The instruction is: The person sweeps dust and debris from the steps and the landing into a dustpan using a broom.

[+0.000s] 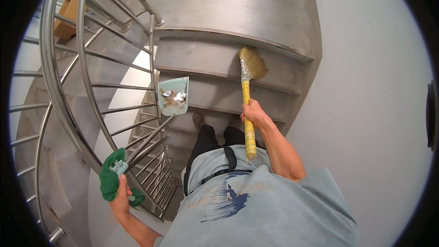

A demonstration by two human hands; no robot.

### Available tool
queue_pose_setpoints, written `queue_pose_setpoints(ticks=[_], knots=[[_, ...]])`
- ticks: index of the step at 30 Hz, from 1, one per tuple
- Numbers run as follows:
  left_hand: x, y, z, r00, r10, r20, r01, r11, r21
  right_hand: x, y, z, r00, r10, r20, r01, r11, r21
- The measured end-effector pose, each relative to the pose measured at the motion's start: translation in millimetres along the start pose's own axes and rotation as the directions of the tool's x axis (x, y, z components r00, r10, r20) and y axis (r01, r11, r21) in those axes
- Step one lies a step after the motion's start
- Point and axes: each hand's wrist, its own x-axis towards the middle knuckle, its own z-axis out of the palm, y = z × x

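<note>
My right hand grips the yellow-wrapped handle of a straw broom. The broom's bristles rest on a stair tread just below the upper landing. At the left, my left hand is closed around the pale green handle end of a long-handled dustpan, together with a green cloth. The light green dustpan is beside the railing, over the steps, with debris in it, including white and silvery scraps.
A metal stair railing runs along the left, and a smooth wall rises on the right. The landing lies ahead. Past the railing, a cardboard box stands on another part of the staircase. My shoe is on a lower step.
</note>
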Motion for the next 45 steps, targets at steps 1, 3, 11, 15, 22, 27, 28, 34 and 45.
queue_pose_setpoints(ticks=[1, 3, 11, 15, 22, 27, 28, 34, 45], knots=[[-2, 0, 4, 1.000, -0.012, -0.008, 0.012, 1.000, 0.014, 2, -1, 4, 1.000, -0.011, 0.024, 0.012, 1.000, -0.024], [-7, 4, 14, 1.000, -0.001, -0.018, 0.001, 1.000, 0.003, 2, -2, 13, 0.997, -0.032, 0.073, 0.038, 0.997, -0.072], [-8, -7, 14, 0.999, -0.024, -0.028, 0.026, 0.997, 0.072, -35, 10, 13, 0.858, -0.479, 0.183, 0.478, 0.619, -0.623], [-2, -29, 6, 1.000, -0.024, -0.013, 0.025, 0.994, 0.109, -6, -22, 32, 0.736, -0.501, 0.455, 0.632, 0.269, -0.727], [9, -47, 6, 0.998, -0.005, 0.055, -0.009, 0.969, 0.246, 101, -130, 108, 0.739, -0.406, 0.537, 0.489, -0.224, -0.843], [13, -87, -3, 0.994, -0.002, 0.110, -0.024, 0.973, 0.230, 125, -121, 71, 0.758, -0.430, 0.490, 0.392, -0.299, -0.870], [11, -93, -7, 0.993, 0.002, 0.120, -0.030, 0.972, 0.233, 110, -109, 56, 0.774, -0.429, 0.466, 0.403, -0.234, -0.885], [23, -74, -1, 0.977, 0.052, 0.208, -0.104, 0.962, 0.250, 24, -30, -48, 0.908, -0.279, 0.313, 0.310, -0.056, -0.949], [46, 1, 65, 0.828, 0.366, 0.424, -0.545, 0.704, 0.456, 36, 62, -66, 0.971, -0.197, 0.135, 0.238, 0.793, -0.561]])
